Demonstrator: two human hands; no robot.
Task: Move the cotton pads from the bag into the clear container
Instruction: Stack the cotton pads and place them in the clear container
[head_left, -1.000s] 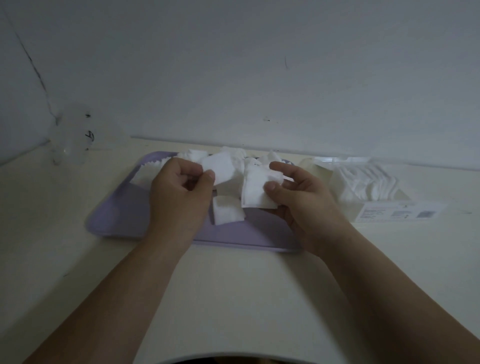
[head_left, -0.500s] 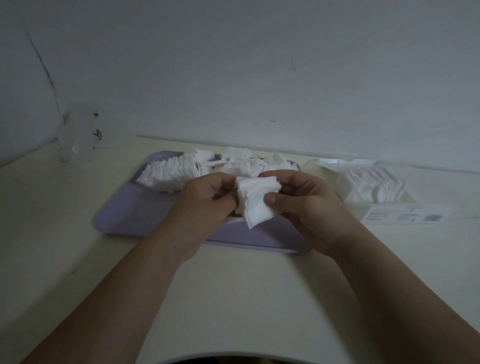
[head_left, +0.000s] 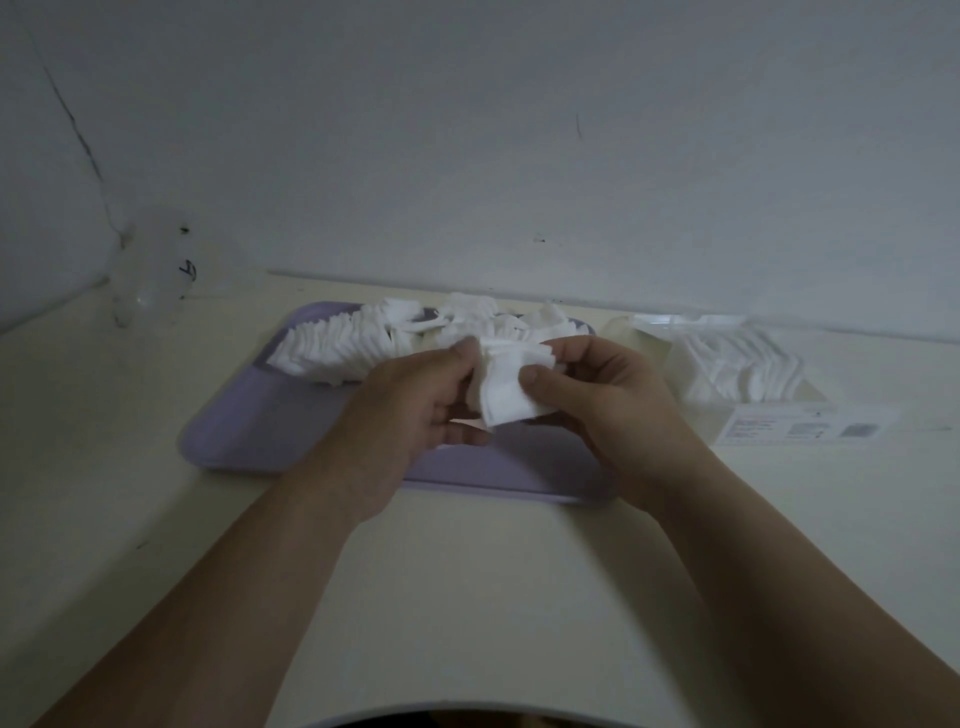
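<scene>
A cream table (head_left: 467, 597) fills most of the view, backed by a pale wall. On it, straight ahead of me, lies a lavender tray (head_left: 244, 431). A long heap of white square cotton pads (head_left: 332, 348) runs along the tray's far side. Just right of the tray stands the clear container (head_left: 779, 410), with a row of pads on edge inside it and a printed label on its front wall. Far left, against the wall, sits a crumpled clear bag (head_left: 150, 270), well apart from the tray.

My two bare hands meet above the tray's middle. My left hand (head_left: 410, 410) curls round the left edge of a small stack (head_left: 506, 395) of pads. My right hand (head_left: 608, 395) pinches the same stack, thumb on its front face and fingers curled behind. Both hands hold it firmly, above the tray.
</scene>
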